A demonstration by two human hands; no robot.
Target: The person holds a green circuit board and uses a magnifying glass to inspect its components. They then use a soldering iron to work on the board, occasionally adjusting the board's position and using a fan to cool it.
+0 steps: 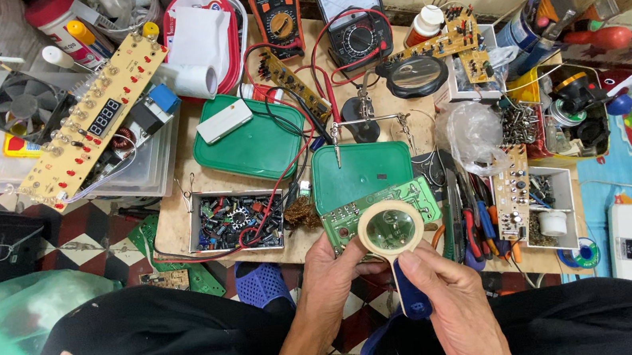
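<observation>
**Green board under the lens**

Green printed circuit board (380, 211) sits in my left hand (333, 273), fingers closed on its lower edge, held over the near edge of the cluttered wooden workbench (175, 211). My right hand (447, 298) grips the blue handle of a round cream-rimmed magnifying glass (391, 228), lens just above the board, so the tracks read larger. Beyond it lies a green plastic lid (362, 172); to the left, an open box of mixed small components (237, 221).
</observation>
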